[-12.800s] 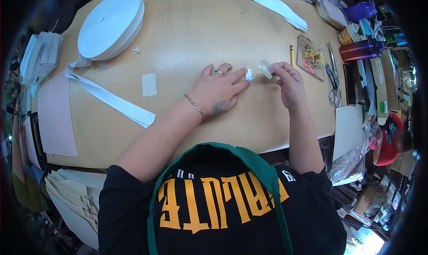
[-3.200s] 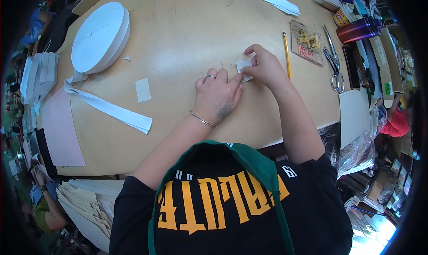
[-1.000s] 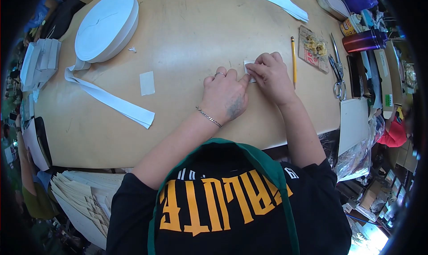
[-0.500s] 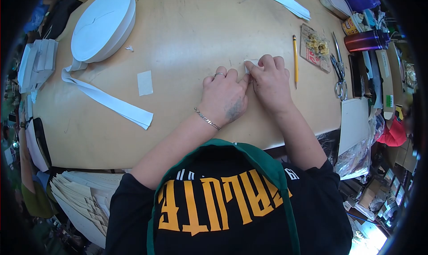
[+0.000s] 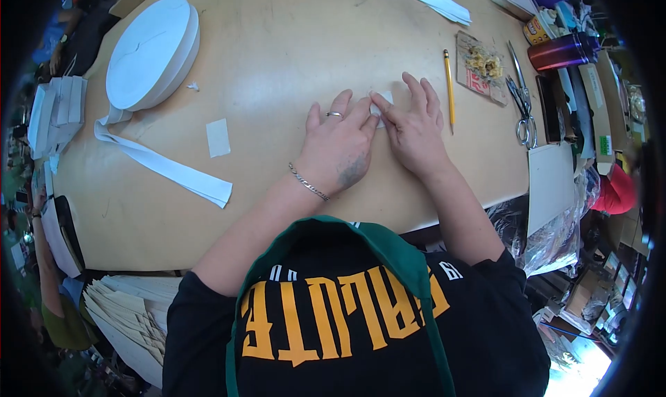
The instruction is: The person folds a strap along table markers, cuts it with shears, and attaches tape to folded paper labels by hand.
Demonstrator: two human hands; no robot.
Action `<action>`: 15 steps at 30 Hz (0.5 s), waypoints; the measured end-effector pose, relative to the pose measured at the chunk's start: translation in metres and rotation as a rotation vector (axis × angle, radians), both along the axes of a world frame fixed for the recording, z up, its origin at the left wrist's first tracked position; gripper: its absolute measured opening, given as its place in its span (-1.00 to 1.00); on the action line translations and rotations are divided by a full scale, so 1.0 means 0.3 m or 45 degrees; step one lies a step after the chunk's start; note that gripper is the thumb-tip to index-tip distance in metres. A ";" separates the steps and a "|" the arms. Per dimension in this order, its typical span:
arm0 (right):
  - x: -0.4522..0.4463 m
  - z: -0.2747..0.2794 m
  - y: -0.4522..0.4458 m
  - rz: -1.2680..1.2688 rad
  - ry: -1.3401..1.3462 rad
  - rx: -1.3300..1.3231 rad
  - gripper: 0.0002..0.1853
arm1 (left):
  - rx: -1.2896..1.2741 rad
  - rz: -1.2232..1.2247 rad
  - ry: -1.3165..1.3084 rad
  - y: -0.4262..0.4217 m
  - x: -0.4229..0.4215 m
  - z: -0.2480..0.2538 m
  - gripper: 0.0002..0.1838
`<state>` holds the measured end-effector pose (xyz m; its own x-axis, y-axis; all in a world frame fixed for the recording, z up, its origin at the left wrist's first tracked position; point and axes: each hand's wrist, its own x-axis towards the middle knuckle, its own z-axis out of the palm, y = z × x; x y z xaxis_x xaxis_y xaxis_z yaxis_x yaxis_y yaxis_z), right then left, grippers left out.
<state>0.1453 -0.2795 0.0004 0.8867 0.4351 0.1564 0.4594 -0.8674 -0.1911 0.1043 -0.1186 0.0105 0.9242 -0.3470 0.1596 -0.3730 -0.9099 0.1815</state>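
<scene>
A small whitish rectangular piece lies at the middle of the table, partly covered by my fingers. My left hand, with a ring and a chain bracelet, has its thumb and index finger at the left edge of the piece; its other fingers are spread on the tabletop. From the right, my right hand has its thumb and index finger closed at the same piece, the other fingers stretched away. Further left, a similar pale rectangle lies flat. A yellow pencil is just right of my right hand.
A large roll of white band stands at upper left, its loose end trailing over the table. White strips lie at the far edge. Scissors, a scrap-covered block and a purple bottle are at right.
The view has shifted slightly. My right hand's outer fingers have straightened and lifted away, uncovering more of the small whitish piece. My left hand remains beside it.
</scene>
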 end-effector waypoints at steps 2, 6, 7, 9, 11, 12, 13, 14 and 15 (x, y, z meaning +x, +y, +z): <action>0.009 -0.036 -0.015 -0.009 -0.029 0.117 -0.63 | 0.029 -0.035 0.076 0.015 0.004 0.014 -0.56; 0.018 -0.054 -0.055 -0.014 -0.190 0.590 -0.54 | 0.117 -0.064 0.135 0.001 -0.004 0.031 -0.57; 0.011 -0.053 -0.060 0.046 -0.185 0.505 -0.53 | 0.153 -0.063 0.128 -0.008 -0.004 0.034 -0.57; -0.015 -0.045 -0.071 0.165 -0.174 0.331 -0.51 | 0.166 -0.059 0.175 -0.018 0.001 0.044 -0.55; -0.029 -0.039 -0.057 0.196 -0.145 0.166 -0.49 | 0.173 -0.078 0.163 -0.022 0.005 0.045 -0.54; -0.031 -0.036 -0.049 0.212 -0.130 0.085 -0.48 | 0.174 -0.095 0.127 -0.021 0.007 0.040 -0.53; -0.031 -0.036 -0.047 0.209 -0.094 0.041 -0.45 | 0.176 -0.110 0.093 -0.017 0.009 0.036 -0.52; -0.030 -0.037 -0.047 0.207 -0.056 -0.005 -0.41 | 0.188 -0.137 0.112 -0.010 0.011 0.036 -0.51; -0.030 -0.038 -0.046 0.208 -0.016 -0.051 -0.38 | 0.198 -0.162 0.132 -0.002 0.013 0.034 -0.50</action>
